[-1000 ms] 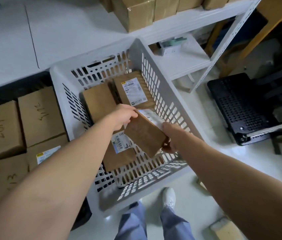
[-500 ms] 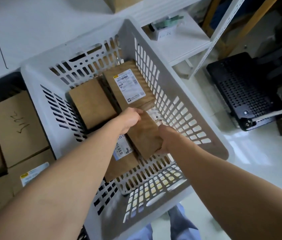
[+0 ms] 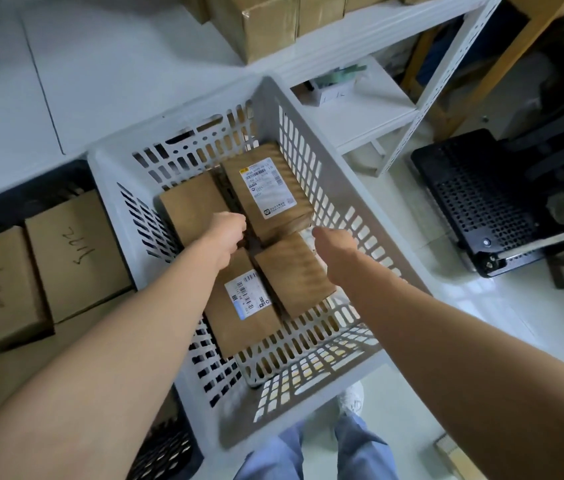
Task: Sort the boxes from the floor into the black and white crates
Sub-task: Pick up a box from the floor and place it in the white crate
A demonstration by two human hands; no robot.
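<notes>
Blue trousers (image 3: 311,455) and a white shoe (image 3: 353,401) stand on the pale floor at the bottom of the view, with a floor box (image 3: 453,455) lying just to the right of them. Both bare forearms reach forward over the near rim of the white crate (image 3: 273,424).

Left of it, touching its side, is the black crate (image 3: 166,452), packed with marked boxes (image 3: 76,251) that bear handwritten numbers on top.

Four cartons lie flat inside the white crate. At the near left is the near labelled box (image 3: 246,327), sticker up. The box (image 3: 294,278) lies beside it at the near right, plain side up and turned a little askew.

The left hand (image 3: 226,237) hovers at that box's far left corner with its fingers curled downward. Whether they touch or pinch anything cannot be told. The right hand (image 3: 337,252) is at the box's far right corner, close to the crate's right wall. Its fingers are hidden behind the back of the hand, so its grip cannot be told either.

Beyond the hands lie a plain box (image 3: 194,206) at the far left and a far labelled box (image 3: 266,192) at the far right.

Further right on the floor sits a black perforated frame (image 3: 474,202). Behind the crate, a white shelf (image 3: 370,109) holds shelf boxes (image 3: 266,26) on its upper level.
</notes>
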